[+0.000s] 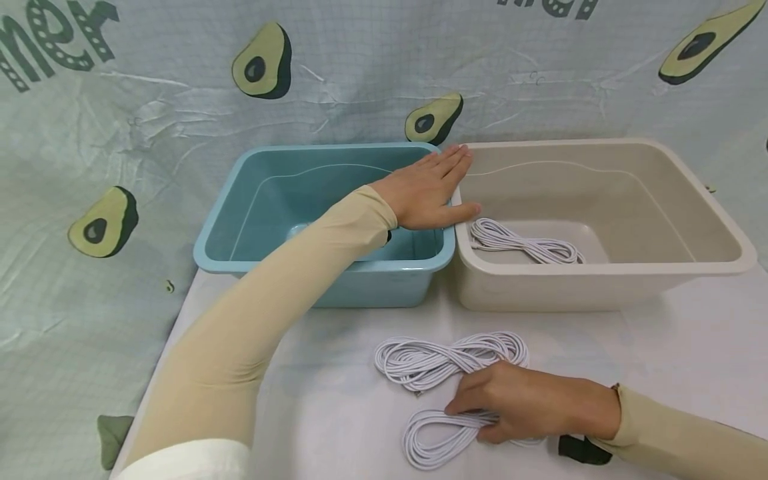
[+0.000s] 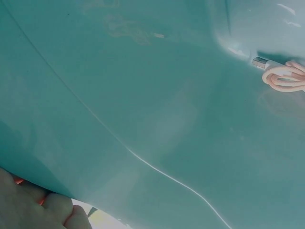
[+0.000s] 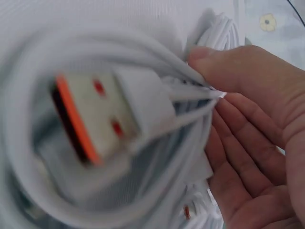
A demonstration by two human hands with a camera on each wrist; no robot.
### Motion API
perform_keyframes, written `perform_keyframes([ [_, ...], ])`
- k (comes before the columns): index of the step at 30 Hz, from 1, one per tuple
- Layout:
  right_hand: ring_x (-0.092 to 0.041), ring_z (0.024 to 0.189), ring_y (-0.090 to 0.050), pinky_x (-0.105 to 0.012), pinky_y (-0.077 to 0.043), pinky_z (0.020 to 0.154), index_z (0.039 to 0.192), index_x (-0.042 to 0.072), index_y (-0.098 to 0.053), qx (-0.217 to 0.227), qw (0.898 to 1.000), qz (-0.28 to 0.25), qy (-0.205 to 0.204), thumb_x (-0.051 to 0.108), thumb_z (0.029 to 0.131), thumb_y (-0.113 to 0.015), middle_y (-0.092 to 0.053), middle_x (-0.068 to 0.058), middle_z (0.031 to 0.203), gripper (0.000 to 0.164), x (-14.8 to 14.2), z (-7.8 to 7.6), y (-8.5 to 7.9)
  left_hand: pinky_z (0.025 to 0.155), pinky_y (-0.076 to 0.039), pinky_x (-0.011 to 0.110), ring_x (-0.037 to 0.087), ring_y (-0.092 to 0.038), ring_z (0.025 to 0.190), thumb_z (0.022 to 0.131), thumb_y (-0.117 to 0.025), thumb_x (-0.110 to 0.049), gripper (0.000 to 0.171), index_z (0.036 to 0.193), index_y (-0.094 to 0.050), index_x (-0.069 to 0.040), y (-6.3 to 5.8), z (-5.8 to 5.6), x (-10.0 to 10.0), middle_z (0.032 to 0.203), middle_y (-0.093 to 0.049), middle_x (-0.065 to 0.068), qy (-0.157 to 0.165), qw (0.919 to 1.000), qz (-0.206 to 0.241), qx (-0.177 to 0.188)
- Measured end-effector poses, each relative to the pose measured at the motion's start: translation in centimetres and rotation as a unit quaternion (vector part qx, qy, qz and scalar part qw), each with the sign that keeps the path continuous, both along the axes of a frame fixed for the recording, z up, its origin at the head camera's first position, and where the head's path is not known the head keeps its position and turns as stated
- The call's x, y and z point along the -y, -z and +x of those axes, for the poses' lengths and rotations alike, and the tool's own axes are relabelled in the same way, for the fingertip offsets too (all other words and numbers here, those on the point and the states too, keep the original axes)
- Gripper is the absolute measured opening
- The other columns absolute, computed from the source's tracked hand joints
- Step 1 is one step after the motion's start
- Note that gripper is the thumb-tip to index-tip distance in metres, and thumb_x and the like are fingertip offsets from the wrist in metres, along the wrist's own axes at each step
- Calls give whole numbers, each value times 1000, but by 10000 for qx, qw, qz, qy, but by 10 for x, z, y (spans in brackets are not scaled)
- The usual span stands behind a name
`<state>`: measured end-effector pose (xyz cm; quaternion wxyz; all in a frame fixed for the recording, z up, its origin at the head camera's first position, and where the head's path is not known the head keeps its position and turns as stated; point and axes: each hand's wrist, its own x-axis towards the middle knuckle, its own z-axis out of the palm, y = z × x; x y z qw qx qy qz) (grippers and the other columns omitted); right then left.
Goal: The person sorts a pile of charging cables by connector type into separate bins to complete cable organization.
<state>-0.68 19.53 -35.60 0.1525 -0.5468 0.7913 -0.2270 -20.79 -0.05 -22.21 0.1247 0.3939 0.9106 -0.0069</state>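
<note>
At left, a pinkish cable with a USB plug (image 2: pixel 286 76) lies in the blue bin (image 1: pixel 375 287). The left hand (image 1: pixel 427 190) lies over the rims where the two bins meet, fingers straight, thumb spread. Below, the near white cable bundle (image 1: pixel 447 445) is on the table (image 1: pixel 336 407), its strands pinched between the right hand's (image 1: pixel 510 402) thumb and fingers; another white bundle (image 1: pixel 451 360) lies just behind. Rightmost, the beige bin (image 1: pixel 600 269) contains a coiled white cable (image 1: pixel 528 245).

We list: plain beige left sleeve (image 1: pixel 240 327), white fabric (image 1: pixel 186 460) at its upper end; matching right sleeve (image 1: pixel 684 430), black piece (image 1: pixel 583 451) at its wrist end; bare left hand (image 1: pixel 427 192), bare right hand (image 1: pixel 521 401).
</note>
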Motion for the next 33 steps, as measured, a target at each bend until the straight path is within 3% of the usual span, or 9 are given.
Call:
perform_keyframes([
  [16,3,103,-67,-6,-53,83,125,15,-73,-472,9981,-358,-170,14,88,-82,-73,8,111,39,20,6,5,137,3,35,18,13,165,104,-25,-68,91,166,11,-12,-1,0,-1,176,15,2,6,10000,13,-28],
  [24,2,109,-65,-9,-55,88,131,15,-70,-59,9998,-200,-66,15,88,-81,-72,7,119,44,23,9,6,137,3,35,18,12,165,104,-26,-68,91,166,10,-12,1,-1,0,176,13,2,-17,10000,30,-40],
  [33,1,111,-64,-14,-56,92,131,17,-71,202,9991,-376,32,12,85,-82,-71,8,121,48,24,11,10,137,3,36,19,12,165,105,-26,-67,91,166,11,-12,1,-1,0,176,13,3,31,10000,22,-36],
])
